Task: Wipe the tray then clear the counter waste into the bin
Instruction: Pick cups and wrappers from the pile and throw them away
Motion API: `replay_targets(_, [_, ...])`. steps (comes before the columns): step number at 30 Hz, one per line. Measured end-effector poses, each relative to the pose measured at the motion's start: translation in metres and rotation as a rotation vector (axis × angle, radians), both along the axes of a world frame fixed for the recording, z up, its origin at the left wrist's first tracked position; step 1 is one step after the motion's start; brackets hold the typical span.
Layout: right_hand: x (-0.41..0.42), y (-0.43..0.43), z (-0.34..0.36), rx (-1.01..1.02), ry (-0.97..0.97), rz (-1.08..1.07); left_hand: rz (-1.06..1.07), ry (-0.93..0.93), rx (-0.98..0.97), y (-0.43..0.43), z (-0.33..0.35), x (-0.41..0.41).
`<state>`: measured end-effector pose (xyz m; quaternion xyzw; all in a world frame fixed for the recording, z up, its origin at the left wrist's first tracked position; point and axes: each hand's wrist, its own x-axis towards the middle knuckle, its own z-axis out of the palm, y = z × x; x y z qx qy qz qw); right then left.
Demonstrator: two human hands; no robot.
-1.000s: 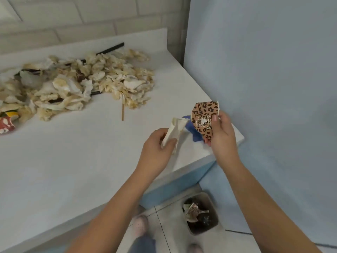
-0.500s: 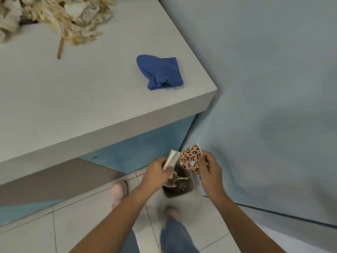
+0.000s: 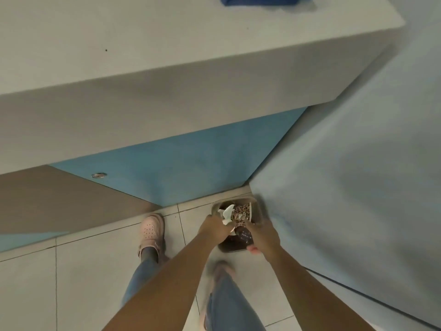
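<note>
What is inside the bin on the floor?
Dark, shiny waste shows in the bin. The left hand holding a white scrap and the right hand holding a leopard-print wrapper cover the rest.

White counter (image 3: 119, 44) fills the upper half of the frame; its thick pale front edge runs from left centre up to a corner at upper right. One dark speck (image 3: 106, 50) on the top, upper left. Under the overhang is a blue panel (image 3: 191, 168) at centre, with a small round metal fitting (image 3: 99, 175) near its left tip. Brown-grey panel (image 3: 59, 199) at left centre, and a strip of blue again below it at the left edge. Pale blue wall (image 3: 358, 187) covers the right side, faintly mottled, with a dark line (image 3: 358, 291) along its base at lower right. Floor (image 3: 83, 271) at bottom: light grey square tiles, thin dark grout lines. Light soft and even, dimmer under the overhang.
</note>
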<state>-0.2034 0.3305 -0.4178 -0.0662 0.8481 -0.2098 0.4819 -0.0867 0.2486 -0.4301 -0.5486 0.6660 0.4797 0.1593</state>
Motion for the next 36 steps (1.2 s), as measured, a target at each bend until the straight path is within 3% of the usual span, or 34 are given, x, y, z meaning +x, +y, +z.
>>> replay_targets(6, [0.008,0.002,0.016,-0.031,0.006,0.007,0.012,0.007,-0.091,0.006,0.025,0.013])
replay_targets(12, [0.020,-0.012,0.111,-0.365,0.160,0.058,0.232,0.345,-0.350,0.003,0.132,0.028])
replay_targets(16, [0.035,-0.034,0.215,-0.666,0.115,0.022,0.320,0.577,-0.527,-0.005,0.235,0.044])
replay_targets(19, [0.049,-0.058,0.289,-0.874,0.087,-0.001,0.505,0.712,-0.488,-0.017,0.304,0.054])
replay_targets(25, [0.079,-0.135,0.393,-1.040,0.139,0.131,0.695,0.894,-0.393,-0.073,0.396,0.074])
replay_targets(31, [0.093,-0.235,0.434,-1.073,0.369,0.264,0.670,0.900,-0.440,-0.173,0.442,0.111])
replay_targets(36, [0.088,-0.337,0.441,-1.046,0.706,0.365,0.604,0.863,-0.441,-0.262,0.454,0.146])
